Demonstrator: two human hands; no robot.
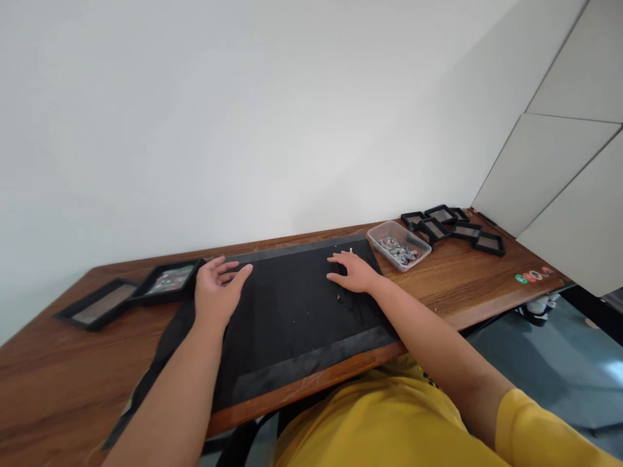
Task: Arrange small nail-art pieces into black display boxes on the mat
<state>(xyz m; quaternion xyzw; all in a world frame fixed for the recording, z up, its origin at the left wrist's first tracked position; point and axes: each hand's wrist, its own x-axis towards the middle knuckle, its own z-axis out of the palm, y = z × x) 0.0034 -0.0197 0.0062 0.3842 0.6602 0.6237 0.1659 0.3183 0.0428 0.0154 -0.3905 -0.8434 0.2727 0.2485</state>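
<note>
White wall fills most of our view, with grey panels on its right side. Below it runs our wooden counter (462, 285), and on the counter lies a black mat (292, 318), which we take as our landmark. The mat reaches from the counter's near edge almost to the wall, and one dark flap of it hangs off the near edge to the left.

Our left hand (217, 292) rests at the mat's far left corner, palm down, its fingers (233, 272) loosely spread and holding nothing. Our right hand (353, 271) lies flat on the mat's far right part, fingers together and pointing left, also empty. A few pale specks sit on the mat just beside that hand.

Left of the mat, just past our left hand, sit two black frames (131, 293); the nearer one touches the mat's corner and shows a greenish picture, while the other lies beyond it toward the counter's left end. Right of the mat, near our right hand but apart from it, stands a clear tub (399, 245) holding small coloured pieces. Beyond the tub, well right of the mat, a cluster of small black frames (455, 227) lies by the wall. Three small stickers (533, 275) mark the counter's right edge.
</note>
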